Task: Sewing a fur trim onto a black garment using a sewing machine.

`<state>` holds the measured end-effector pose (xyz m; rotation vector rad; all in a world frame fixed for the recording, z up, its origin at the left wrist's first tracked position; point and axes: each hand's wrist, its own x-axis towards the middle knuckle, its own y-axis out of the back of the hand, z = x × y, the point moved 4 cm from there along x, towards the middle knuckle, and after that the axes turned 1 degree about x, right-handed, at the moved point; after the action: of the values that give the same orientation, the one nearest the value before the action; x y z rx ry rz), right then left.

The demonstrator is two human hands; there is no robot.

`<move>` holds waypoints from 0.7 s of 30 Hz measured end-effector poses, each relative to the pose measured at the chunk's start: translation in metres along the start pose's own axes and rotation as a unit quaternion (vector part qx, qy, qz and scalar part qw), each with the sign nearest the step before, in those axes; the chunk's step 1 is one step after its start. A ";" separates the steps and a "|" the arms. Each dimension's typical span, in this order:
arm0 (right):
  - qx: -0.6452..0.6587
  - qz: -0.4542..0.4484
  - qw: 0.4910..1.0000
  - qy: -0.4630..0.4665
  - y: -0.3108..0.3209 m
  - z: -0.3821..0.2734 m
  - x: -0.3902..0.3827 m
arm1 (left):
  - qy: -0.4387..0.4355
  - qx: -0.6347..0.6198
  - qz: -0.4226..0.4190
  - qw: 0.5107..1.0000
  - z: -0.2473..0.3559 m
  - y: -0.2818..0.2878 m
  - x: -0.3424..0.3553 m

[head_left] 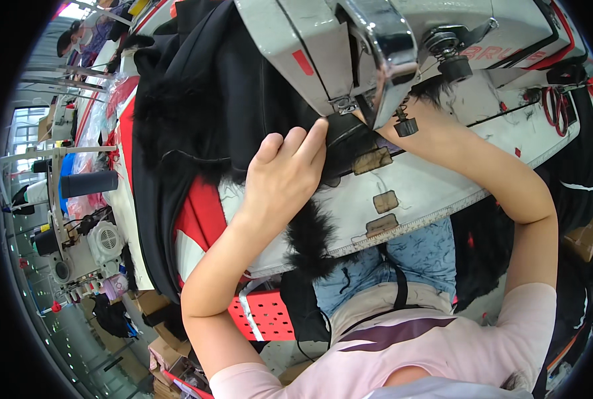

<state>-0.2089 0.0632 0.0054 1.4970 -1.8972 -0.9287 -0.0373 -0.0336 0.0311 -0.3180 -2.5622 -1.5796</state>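
Note:
A black garment (233, 86) with furry trim (313, 239) lies under the sewing machine head (296, 46). My left hand (283, 166) rests on the black cloth, just left of the presser foot (344, 105). Its index finger stretches toward the foot; the other visible fingers bend slightly and stand apart, and its thumb is hidden. My right hand (393, 122) reaches in from the right, close to the needle area. Behind the chrome lever and guard (393, 60) its fingers disappear, so their grip does not show. A thin dark cord (193, 157) lies on the garment's left part.
The white machine table (436, 193) has a measuring tape along its near edge and worn tape patches (385, 201). Red-handled scissors (555, 110) lie at the right. Below the table is a red perforated panel (266, 316). Another person (83, 36) is at the far left.

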 end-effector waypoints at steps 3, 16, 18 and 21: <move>-0.032 0.047 0.989 0.139 0.012 -0.014 -0.003 | 0.004 0.003 -0.015 1.000 -0.004 -0.002 -0.002; -0.140 0.079 0.957 0.243 0.010 -0.016 -0.008 | 0.057 -0.034 -0.010 0.998 -0.012 -0.008 -0.002; -0.195 0.065 0.954 0.218 0.014 -0.021 -0.008 | 0.051 -0.043 -0.014 0.998 -0.015 -0.006 0.009; -0.056 0.036 0.997 0.039 0.018 -0.012 -0.008 | 0.027 -0.049 0.009 0.998 -0.008 -0.009 0.019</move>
<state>-0.2087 0.0719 0.0270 1.3715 -1.8010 -0.9155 -0.0577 -0.0426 0.0308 -0.3031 -2.4402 -1.6859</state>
